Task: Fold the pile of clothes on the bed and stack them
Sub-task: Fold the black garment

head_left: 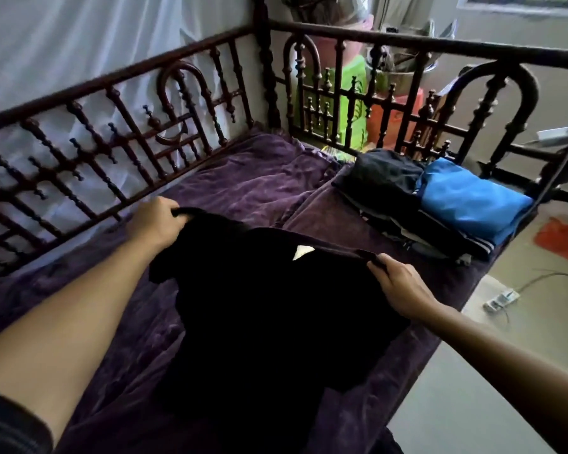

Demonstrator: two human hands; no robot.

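Observation:
A black shirt with a white neck label hangs spread between my hands above the purple bed cover. My left hand grips its left shoulder, fingers curled round the cloth. Its right shoulder is pinched by my right hand. The shirt's lower part drapes down onto the bed toward me. A stack of folded clothes sits at the far right of the bed: a folded blue garment beside a dark folded garment, on striped dark pieces.
A dark wooden spindle railing runs along the bed's left side and far end. The bed's right edge drops to a pale floor with a power strip and an orange cloth. Green and orange stools stand behind the far rail.

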